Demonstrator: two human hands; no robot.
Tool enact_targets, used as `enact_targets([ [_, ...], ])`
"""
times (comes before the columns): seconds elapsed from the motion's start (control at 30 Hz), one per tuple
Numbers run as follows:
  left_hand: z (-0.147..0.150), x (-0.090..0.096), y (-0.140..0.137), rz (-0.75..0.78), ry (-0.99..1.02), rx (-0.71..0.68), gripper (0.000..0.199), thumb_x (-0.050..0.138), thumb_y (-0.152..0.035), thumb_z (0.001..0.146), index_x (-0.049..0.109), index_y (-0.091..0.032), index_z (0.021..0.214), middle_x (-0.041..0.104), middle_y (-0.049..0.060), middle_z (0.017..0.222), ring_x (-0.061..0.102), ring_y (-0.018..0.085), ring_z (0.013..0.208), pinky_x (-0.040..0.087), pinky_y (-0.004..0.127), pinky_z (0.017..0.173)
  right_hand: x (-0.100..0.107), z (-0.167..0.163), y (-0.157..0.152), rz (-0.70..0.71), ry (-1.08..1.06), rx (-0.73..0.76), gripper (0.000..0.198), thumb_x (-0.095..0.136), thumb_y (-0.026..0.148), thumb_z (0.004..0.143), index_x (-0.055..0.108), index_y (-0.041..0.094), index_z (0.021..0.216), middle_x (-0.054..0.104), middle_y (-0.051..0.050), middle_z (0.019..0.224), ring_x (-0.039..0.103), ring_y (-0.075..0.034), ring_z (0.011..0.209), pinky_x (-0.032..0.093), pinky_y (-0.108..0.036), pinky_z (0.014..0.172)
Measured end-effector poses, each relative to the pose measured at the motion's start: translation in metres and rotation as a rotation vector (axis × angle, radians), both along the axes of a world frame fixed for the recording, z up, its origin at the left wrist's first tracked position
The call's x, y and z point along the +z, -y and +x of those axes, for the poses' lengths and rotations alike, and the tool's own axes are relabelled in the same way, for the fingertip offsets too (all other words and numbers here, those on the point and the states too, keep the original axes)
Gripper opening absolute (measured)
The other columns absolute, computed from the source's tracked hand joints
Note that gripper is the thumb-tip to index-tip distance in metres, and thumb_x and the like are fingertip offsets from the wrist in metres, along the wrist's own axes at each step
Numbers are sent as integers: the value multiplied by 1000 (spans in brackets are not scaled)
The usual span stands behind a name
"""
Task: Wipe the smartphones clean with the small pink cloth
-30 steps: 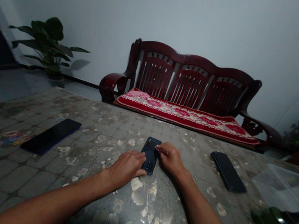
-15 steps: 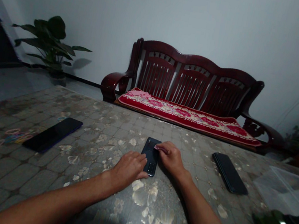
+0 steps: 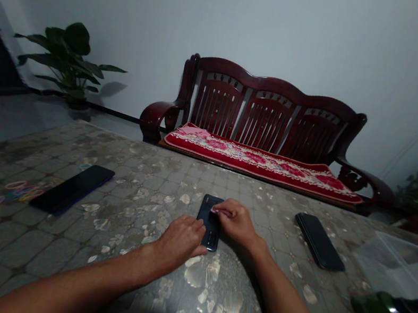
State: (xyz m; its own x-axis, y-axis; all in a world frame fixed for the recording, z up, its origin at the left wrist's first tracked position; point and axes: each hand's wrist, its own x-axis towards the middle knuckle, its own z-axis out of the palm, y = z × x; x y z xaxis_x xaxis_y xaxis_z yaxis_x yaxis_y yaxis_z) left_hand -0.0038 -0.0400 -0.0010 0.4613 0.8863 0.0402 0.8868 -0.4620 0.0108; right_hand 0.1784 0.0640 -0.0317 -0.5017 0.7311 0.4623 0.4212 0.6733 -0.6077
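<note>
The desk (image 3: 276, 211) wears a grey, flower-patterned, tile-like top, shiny at the bottom center of the frame. A dark phone (image 3: 212, 224) lies mid-frame, a black phone (image 3: 72, 190) and colored bands (image 3: 22, 192) at left; at right, another phone (image 3: 320, 242), a clear box (image 3: 398, 249) and a green bottle (image 3: 379, 311).

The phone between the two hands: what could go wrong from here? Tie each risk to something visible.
The phone might slide on the shiny tabletop if the left hand eases off. The small thing pinched in the right hand, too small to identify, might scratch the phone's back if hard.
</note>
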Motion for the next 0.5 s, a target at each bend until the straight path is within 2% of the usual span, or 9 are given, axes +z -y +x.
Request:
enact_targets([
  [0.1,-1,-2,-1,14,18,-7,33,77,-44,85,70,-14,99,73,11,104,69,30,98,52,40,88,-8,-1,-16,99,-40,-170,28,57,6,83,78,22,93,75,-5,89,67,-20,89,53,-32,84],
  [0.17,-2,-4,-2,26,30,-14,33,78,-44,84,71,-15,98,73,11,104,69,30,98,52,40,89,-14,-1,-24,113,-12,-182,28,57,5,82,77,21,93,74,-6,90,67,-20,90,53,-33,85],
  [0.27,-2,-7,-3,33,40,-19,34,77,-45,85,70,-15,100,73,12,106,68,31,101,51,41,91,-16,-1,-24,114,56,-113,32,55,1,80,76,21,94,74,-6,93,67,-20,92,53,-33,87],
  [0.37,-2,-7,-3,20,38,-18,35,76,-45,86,70,-14,102,72,12,107,68,31,101,51,42,90,-10,-3,-14,98,103,-10,40,52,-4,75,77,20,94,75,-5,93,68,-20,92,53,-32,87],
  [0.5,-1,-4,-2,12,24,-23,34,75,-44,87,70,-14,103,73,11,105,68,31,100,51,41,90,-1,-4,-6,-11,113,128,42,52,-5,71,78,21,91,76,-3,90,69,-17,88,53,-28,83],
])
